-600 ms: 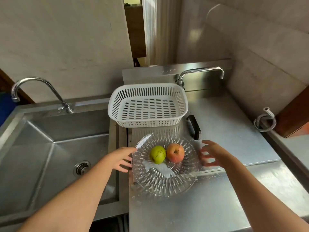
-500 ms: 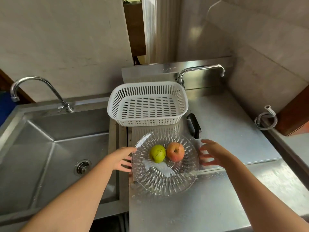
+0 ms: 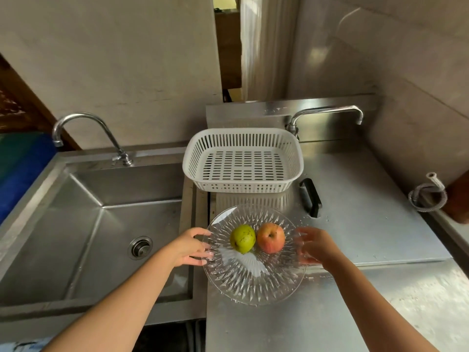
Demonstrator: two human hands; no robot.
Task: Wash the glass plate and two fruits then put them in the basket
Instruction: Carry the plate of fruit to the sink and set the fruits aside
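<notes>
A clear cut-glass plate (image 3: 253, 283) sits on the steel counter, right of the sink. On it lie a green fruit (image 3: 242, 238) and, touching it on the right, a red-orange apple (image 3: 271, 238). My left hand (image 3: 189, 247) holds the plate's left rim, thumb on top and fingers at the edge. My right hand (image 3: 316, 246) holds the right rim; its fingertips show blurred through the glass. Just behind the plate stands the empty white slotted basket (image 3: 242, 186).
The steel sink (image 3: 76, 224), with a drain (image 3: 140, 247) and a curved faucet (image 3: 83, 119), lies to the left. A second faucet (image 3: 327, 110) stands behind the basket. A black handle (image 3: 311, 196) lies right of the basket. A coiled hose (image 3: 427, 196) sits at far right.
Both hands have closed in from beside the plate onto its rim. The plate and the fruits have stayed in place.
</notes>
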